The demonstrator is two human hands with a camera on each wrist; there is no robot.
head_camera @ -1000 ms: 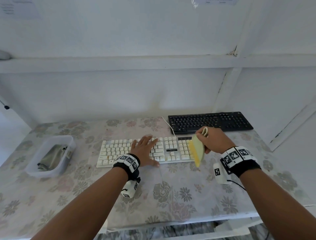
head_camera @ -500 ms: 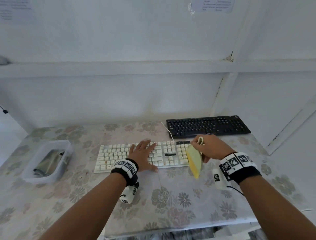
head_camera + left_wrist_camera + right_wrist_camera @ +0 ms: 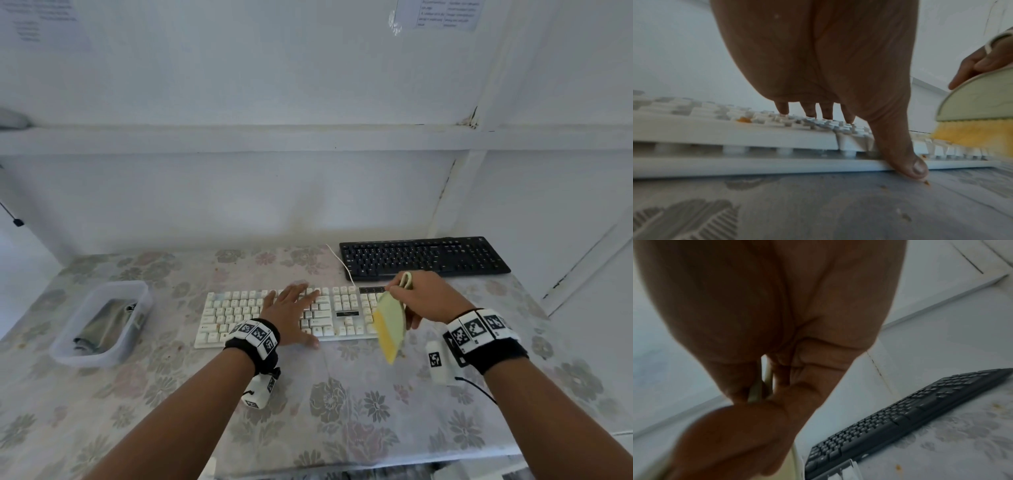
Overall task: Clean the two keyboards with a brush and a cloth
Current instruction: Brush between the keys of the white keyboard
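On the counter [image 3: 342, 411] covered with a pale floral cloth, the white full-size corded keyboard [image 3: 239, 308] lies nearest the person, and the step in hand is judged to be brushing its right-hand key block. The left hand [image 3: 291, 317] is laid flat on the middle keys with fingers straight and spread, thumb at the front edge, so that the board is pinned. The right hand [image 3: 424, 296] is curled round the loop handle of a small brush with a pale green back and yellow bristles [image 3: 390, 325], which is held on edge at the keyboard's right end; in the left wrist view the bristles [image 3: 970, 134] are seen touching the key tops. For a good pass, short strokes along the key rows are advised, bristle tips worked into the gaps, debris driven off the right or front edge, away from the pinning hand. Orange crumbs are noted among the keys [image 3: 744, 120] and on the counter by the thumb [image 3: 927, 182]; these remain to be cleared. The black flat keyboard [image 3: 424, 255] lies behind, apart and untouched. The white cable [image 3: 339, 262] runs back between the two boards and could snag. A clear plastic tub with grey folded contents [image 3: 102, 322], possibly the cloth, stands well to the left.
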